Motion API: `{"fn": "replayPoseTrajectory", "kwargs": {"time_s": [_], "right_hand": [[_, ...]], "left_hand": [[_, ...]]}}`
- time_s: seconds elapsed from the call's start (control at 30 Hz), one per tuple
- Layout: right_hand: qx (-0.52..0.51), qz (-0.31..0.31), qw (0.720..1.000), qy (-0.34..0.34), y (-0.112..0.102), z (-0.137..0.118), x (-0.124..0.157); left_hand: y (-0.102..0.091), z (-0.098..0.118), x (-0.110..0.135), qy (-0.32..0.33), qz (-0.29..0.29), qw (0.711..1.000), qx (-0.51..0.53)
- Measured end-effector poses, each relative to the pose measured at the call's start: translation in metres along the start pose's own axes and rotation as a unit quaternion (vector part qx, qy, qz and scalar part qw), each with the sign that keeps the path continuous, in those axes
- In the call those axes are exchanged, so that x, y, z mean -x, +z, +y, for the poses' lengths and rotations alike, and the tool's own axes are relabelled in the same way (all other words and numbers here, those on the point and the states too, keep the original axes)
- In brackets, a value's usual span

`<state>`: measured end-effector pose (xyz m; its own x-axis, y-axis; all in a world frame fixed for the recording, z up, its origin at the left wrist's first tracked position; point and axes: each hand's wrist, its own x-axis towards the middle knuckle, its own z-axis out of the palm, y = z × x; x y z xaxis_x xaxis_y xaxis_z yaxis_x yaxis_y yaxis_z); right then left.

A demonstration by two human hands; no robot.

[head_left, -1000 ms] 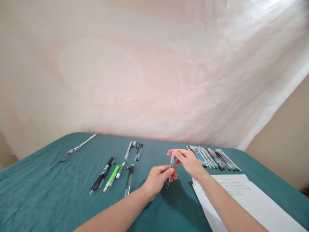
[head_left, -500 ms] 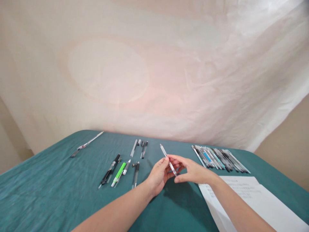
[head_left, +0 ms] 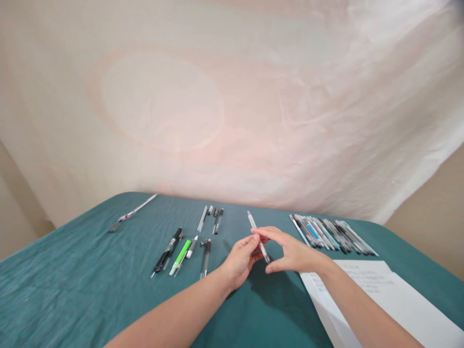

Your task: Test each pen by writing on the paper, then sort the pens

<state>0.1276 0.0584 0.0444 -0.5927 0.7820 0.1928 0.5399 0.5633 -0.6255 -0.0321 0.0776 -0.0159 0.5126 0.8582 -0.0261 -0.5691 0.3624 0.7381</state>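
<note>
Above the table's middle is a slim clear-and-white pen [head_left: 252, 221], tilted with its upper end toward the back left. My left hand [head_left: 239, 263] pinches its middle between thumb and fingers. From the other side my right hand [head_left: 295, 251] holds the same pen, its index finger across the middle near my left thumb and its thumb at the dark lower end. Part of the barrel is hidden by the fingers. Left of my hands lie a capless clear pen [head_left: 206, 261], a green pen [head_left: 180, 256] and a black pen [head_left: 166, 253].
A row of several pens [head_left: 331, 234] lies at the back right. White printed sheets [head_left: 391, 304] rest under my right forearm. Clear pens [head_left: 202, 218] with separate caps lie at the back middle, and a thin pen-like line of parts [head_left: 137, 209] at the far left of the green-clothed table [head_left: 72, 280].
The pen has shifted slightly right within the view and stands a little steeper. Both hands moved along with it, my right fingers now slightly differently placed. The whole view has shifted a little.
</note>
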Motion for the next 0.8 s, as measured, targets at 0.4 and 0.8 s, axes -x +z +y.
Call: {"fn": "replayPoseTrajectory", "kwargs": {"time_s": [0.4,0.8], "right_hand": [[0.006,0.001,1.000,0.000,-0.0041,0.0009,-0.0001],[0.010,0.002,1.000,0.009,-0.0023,0.0021,0.0017]], "left_hand": [[0.0007,0.0004,0.0014,-0.005,-0.019,1.000,-0.016],[0.0000,0.0006,0.0006,-0.011,-0.028,1.000,-0.006]]}}
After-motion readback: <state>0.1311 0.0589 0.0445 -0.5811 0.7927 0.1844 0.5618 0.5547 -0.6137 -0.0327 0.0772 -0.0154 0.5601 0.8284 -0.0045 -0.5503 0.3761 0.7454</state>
